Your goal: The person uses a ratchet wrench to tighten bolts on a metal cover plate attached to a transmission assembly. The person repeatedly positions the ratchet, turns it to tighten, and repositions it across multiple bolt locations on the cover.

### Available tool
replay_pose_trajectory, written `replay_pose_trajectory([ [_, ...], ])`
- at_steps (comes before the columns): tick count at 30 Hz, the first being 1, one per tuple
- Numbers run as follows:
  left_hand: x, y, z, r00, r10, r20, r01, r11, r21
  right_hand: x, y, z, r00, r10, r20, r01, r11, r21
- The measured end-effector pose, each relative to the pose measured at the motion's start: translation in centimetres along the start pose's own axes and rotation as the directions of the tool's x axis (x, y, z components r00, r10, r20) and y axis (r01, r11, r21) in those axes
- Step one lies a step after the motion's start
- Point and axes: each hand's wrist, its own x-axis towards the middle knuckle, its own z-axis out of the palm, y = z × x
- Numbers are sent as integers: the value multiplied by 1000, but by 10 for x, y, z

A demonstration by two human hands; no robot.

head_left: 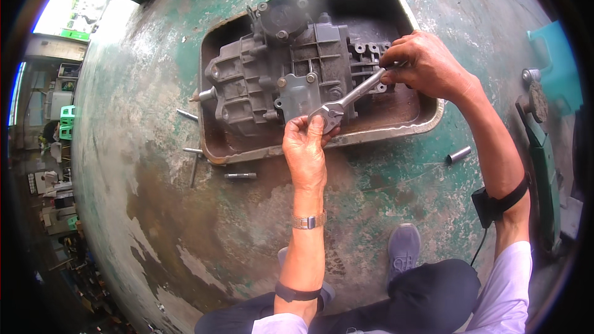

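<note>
A grey metal gearbox (244, 80) lies in a shallow rectangular metal tray (371, 138) on the floor. Over its near side I hold a silver ratchet wrench (357, 91) slantwise with both hands. My left hand (307, 148) is closed around the round ratchet head, thumb on top. At the handle's far end, my right hand (426, 65) pinches the grip between thumb and fingers. Beneath the ratchet head is a bolted cover plate (297, 96) on the housing; whether the wrench sits on a bolt is hidden by my left hand.
Left of and in front of the tray lie a short metal rod (187, 114), a T-shaped tool (193, 164) and a dark extension bar (240, 176). A deep socket (459, 155) rests at right. Beyond stand a long green tool (543, 173) and a light-blue stool (557, 65).
</note>
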Motion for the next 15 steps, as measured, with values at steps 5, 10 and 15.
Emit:
replay_pose_trajectory([
  [5,1,1,1,999,43,19,-43,999,13,-26,14,22,994,-24,-103,28,999,44],
  [10,9,8,-6,996,1,85,-5,999,42,-84,-1,64,958,220,-186,-175,957,231],
  [15,21,24,-13,984,-77,160,50,985,166,-132,-74,148,801,510,314,-579,524,625],
])
